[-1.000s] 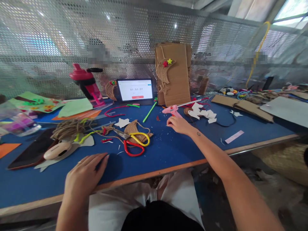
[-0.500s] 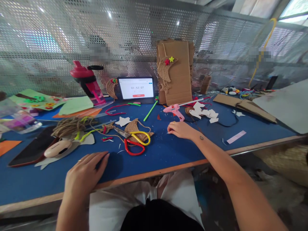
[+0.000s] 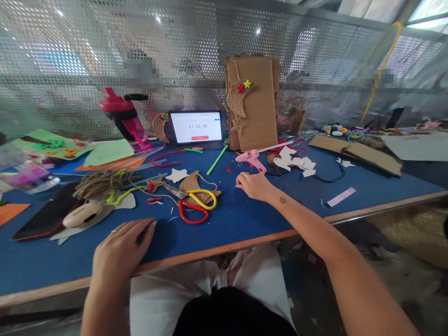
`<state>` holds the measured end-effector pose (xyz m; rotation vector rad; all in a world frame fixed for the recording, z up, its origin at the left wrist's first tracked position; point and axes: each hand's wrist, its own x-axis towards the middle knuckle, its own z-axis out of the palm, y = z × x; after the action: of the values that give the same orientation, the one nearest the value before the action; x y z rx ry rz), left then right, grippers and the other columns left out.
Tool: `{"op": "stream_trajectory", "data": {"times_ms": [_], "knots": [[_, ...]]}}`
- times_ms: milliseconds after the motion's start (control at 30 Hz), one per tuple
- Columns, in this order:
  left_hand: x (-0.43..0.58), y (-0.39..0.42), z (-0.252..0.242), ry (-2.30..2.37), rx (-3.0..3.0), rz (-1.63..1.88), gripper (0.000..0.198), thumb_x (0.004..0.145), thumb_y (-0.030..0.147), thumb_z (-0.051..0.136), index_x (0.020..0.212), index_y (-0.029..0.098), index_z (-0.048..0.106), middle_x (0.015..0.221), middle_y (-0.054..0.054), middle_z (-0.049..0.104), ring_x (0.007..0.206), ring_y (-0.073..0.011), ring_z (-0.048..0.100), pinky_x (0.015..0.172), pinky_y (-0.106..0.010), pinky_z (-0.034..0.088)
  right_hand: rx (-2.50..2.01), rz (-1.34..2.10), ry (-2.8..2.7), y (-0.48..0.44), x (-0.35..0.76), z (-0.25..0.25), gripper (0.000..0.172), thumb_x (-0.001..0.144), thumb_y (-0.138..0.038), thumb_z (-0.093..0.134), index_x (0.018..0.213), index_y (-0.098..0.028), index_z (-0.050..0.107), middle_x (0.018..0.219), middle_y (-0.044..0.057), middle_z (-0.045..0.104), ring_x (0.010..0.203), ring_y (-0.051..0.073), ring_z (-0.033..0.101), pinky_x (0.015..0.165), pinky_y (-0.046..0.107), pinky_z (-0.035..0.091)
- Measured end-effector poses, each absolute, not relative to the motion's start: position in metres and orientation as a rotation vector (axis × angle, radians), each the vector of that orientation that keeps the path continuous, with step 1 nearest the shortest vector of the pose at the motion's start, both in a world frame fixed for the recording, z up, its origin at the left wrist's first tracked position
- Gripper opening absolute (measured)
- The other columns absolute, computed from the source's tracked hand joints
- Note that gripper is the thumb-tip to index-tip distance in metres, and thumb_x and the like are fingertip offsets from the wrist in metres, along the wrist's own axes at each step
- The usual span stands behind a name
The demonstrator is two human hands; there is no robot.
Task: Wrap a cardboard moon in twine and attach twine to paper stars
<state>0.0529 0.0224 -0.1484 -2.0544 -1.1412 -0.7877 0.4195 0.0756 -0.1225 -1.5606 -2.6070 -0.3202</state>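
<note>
My left hand (image 3: 121, 249) lies flat on the blue table (image 3: 227, 219) near its front edge, fingers stretched out, holding nothing. My right hand (image 3: 252, 185) rests farther out on the table with its fingertips pinched together on a tiny scrap I cannot make out. Just beyond that hand lies a pink glue gun (image 3: 250, 159). To its left are red and yellow handled scissors (image 3: 193, 205) on a twine-covered crescent (image 3: 196, 185).
A tablet (image 3: 196, 127) showing a timer stands at the back beside an upright cardboard piece (image 3: 254, 105) with a twine moon. A pink bottle (image 3: 124, 119), twine bundle (image 3: 101, 184), white cut-outs (image 3: 296, 163), cardboard strips (image 3: 353, 151), a dark phone (image 3: 45, 219) and coloured paper (image 3: 105, 154) lie around.
My right hand drew back from the glue gun, then shifted slightly left and closed into a pinch. The left hand stayed put. The timer ticked from 01:52:07 to 01:52:08.
</note>
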Motion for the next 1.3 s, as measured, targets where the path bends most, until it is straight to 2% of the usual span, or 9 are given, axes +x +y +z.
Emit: {"op": "stream_trajectory", "data": {"times_ms": [167,467,633,800,933,1133,1300], "knots": [[0.050,0.021,-0.149,-1.135,-2.071,-0.781,0.037,0.097,0.034,0.042,0.081,0.015,0.070,0.073,-0.004,0.072,0.065,-0.0169,0.067,0.056,-0.025,0.045,-1.425,-0.093,-2.499,0.073,0.420,-0.119,0.020,0.099,-0.028,0.044,0.098,-0.014,0.058,0.098,0.006,0.064,0.075,0.015,0.057,0.056,0.025,0.027],[0.047,0.021,-0.159,-1.354,-2.140,-0.828,0.029,0.094,0.036,0.046,0.089,0.022,0.071,0.083,-0.003,0.074,0.074,-0.0196,0.069,0.062,-0.027,0.046,-1.297,0.094,-2.707,0.063,0.407,-0.120,0.014,0.095,-0.028,0.053,0.095,-0.018,0.063,0.099,0.003,0.067,0.078,0.014,0.061,0.058,0.024,0.030],[0.047,0.021,-0.157,-1.340,-2.138,-0.787,0.033,0.094,0.037,0.044,0.089,0.020,0.072,0.082,-0.005,0.074,0.073,-0.0205,0.069,0.060,-0.028,0.048,-1.447,0.001,-2.698,0.058,0.399,-0.119,0.021,0.094,-0.036,0.056,0.099,-0.018,0.063,0.102,0.005,0.066,0.078,0.015,0.063,0.054,0.025,0.026],[0.047,0.020,-0.157,-1.327,-2.132,-0.784,0.033,0.095,0.037,0.044,0.089,0.020,0.071,0.083,-0.005,0.074,0.074,-0.0207,0.069,0.061,-0.029,0.049,-1.513,-0.087,-2.691,0.054,0.392,-0.116,0.018,0.096,-0.032,0.050,0.101,-0.018,0.061,0.103,0.006,0.066,0.076,0.015,0.064,0.052,0.026,0.025],[0.048,0.020,-0.157,-1.361,-2.146,-0.774,0.033,0.094,0.035,0.044,0.090,0.018,0.072,0.084,-0.007,0.074,0.075,-0.0226,0.070,0.062,-0.031,0.049,-1.562,-0.134,-2.721,0.051,0.384,-0.114,0.019,0.097,-0.029,0.046,0.098,-0.016,0.060,0.100,0.007,0.066,0.076,0.017,0.065,0.052,0.027,0.028],[0.048,0.019,-0.155,-1.362,-2.155,-0.744,0.033,0.094,0.037,0.045,0.091,0.018,0.072,0.083,-0.006,0.074,0.076,-0.0209,0.070,0.063,-0.029,0.049,-1.678,-0.195,-2.758,0.051,0.384,-0.108,0.020,0.095,-0.021,0.041,0.102,-0.012,0.058,0.101,0.013,0.065,0.078,0.020,0.065,0.056,0.027,0.035],[0.050,0.017,-0.152,-1.428,-2.192,-0.758,0.037,0.095,0.039,0.042,0.088,0.019,0.072,0.084,-0.005,0.075,0.078,-0.0210,0.070,0.066,-0.029,0.050,-1.785,-0.192,-2.653,0.032,0.418,-0.087,0.017,0.091,-0.021,0.046,0.096,-0.014,0.060,0.099,0.011,0.066,0.081,0.021,0.065,0.061,0.028,0.038]]}}
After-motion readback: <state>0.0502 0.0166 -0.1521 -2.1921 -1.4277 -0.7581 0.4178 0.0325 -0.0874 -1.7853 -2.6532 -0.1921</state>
